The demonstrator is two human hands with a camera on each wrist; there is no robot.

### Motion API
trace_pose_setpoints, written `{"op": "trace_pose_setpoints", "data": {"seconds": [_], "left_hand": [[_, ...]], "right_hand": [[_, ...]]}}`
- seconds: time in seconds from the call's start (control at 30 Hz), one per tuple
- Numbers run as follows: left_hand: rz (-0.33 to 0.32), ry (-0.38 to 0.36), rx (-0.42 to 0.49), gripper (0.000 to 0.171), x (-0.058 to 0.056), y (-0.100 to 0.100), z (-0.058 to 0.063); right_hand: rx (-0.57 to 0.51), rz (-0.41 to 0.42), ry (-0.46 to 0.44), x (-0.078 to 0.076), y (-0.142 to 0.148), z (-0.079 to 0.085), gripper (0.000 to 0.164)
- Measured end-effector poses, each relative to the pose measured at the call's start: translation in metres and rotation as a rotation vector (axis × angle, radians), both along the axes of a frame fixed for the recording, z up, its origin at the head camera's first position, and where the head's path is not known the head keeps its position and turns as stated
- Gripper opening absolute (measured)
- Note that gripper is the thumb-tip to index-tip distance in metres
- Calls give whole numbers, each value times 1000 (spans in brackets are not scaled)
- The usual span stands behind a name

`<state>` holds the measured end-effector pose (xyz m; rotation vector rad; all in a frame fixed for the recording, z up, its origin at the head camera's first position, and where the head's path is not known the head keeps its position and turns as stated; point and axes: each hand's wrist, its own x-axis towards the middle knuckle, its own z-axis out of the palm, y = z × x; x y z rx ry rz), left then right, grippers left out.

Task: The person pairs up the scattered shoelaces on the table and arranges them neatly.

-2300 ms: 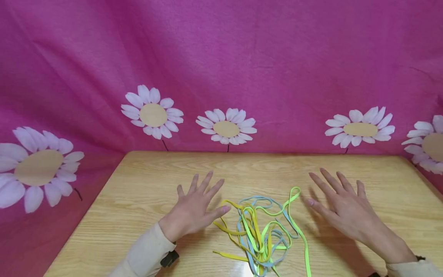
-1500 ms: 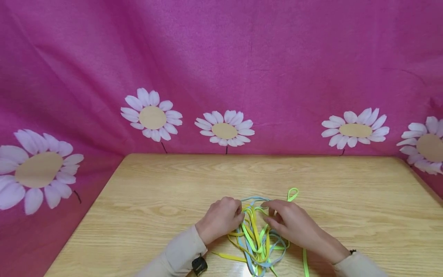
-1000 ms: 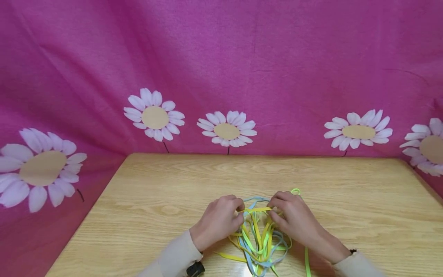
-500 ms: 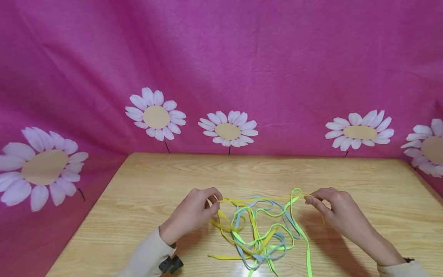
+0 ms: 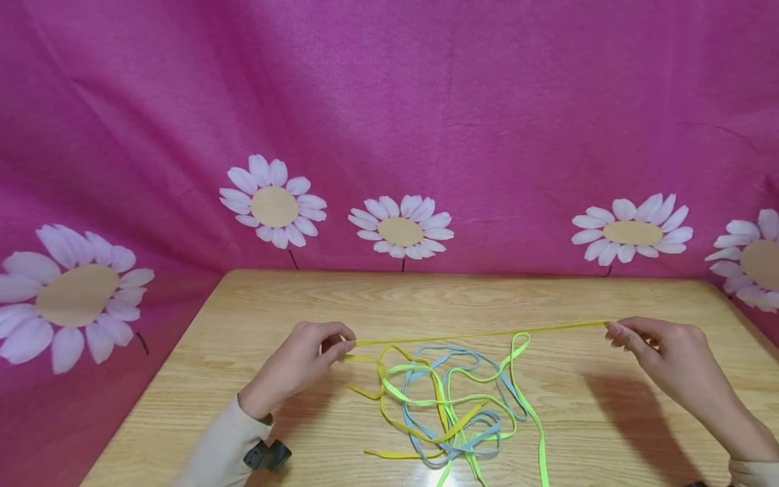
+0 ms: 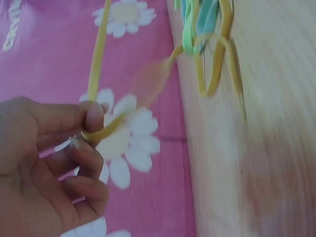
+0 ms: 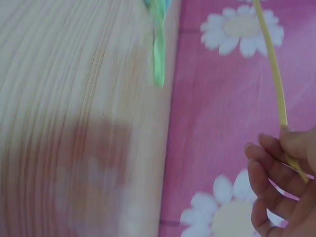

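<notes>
Yellow flat lace: a taut span is held between both hands, slightly raised toward the right and above the wooden table. By the left hand, the lace is pinched between thumb and forefinger; the other fingers are bent. From this pinch, as seen in the left wrist view, the yellow length is continued slackly toward the tangle. By the right hand, the lace is likewise gripped between thumb and forefinger, a short tail being passed across the palm side.

Tangle: located on the table between the hands, nearer the left. Yellow loops are crossed there with a neon-green lace and a pale-blue lace. A yellow tip is pointed leftward at the near side; whether one yellow lace or more is present cannot be told.

Surroundings: a magenta cloth printed with white daisies is hung behind the table. A shadow is cast below each hand.
</notes>
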<state>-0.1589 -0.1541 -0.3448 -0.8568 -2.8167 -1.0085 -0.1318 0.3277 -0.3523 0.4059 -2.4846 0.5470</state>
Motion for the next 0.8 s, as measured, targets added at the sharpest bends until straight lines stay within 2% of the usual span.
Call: {"op": "trace_pose_setpoints", "data": {"seconds": [0.1,0.23,0.4,0.6,0.67,0.8], "left_hand": [[-39,-45,5,9,-4,-13,2],[-84,-147,30,14,-9,-28,3],[-128,-166,40,15,-19,-44,0],[-86,-176,1,12,-33,-65,-11],[-61,-168,-3,11,-38,-72,-15],[-12,-148,-11,12,-51,-81,-24]], "right_hand": [[-13,-47,-32,-1,19,-2,16],[-26,-78,-64,-5,39,-8,18],[-40,-67,-73,-9,56,-20,17],[-34,-21,-186,-12,71,-35,16],[-43,31,-235,-14,75,-40,16],[-111,144,-250,-19,79,-48,18]]}}
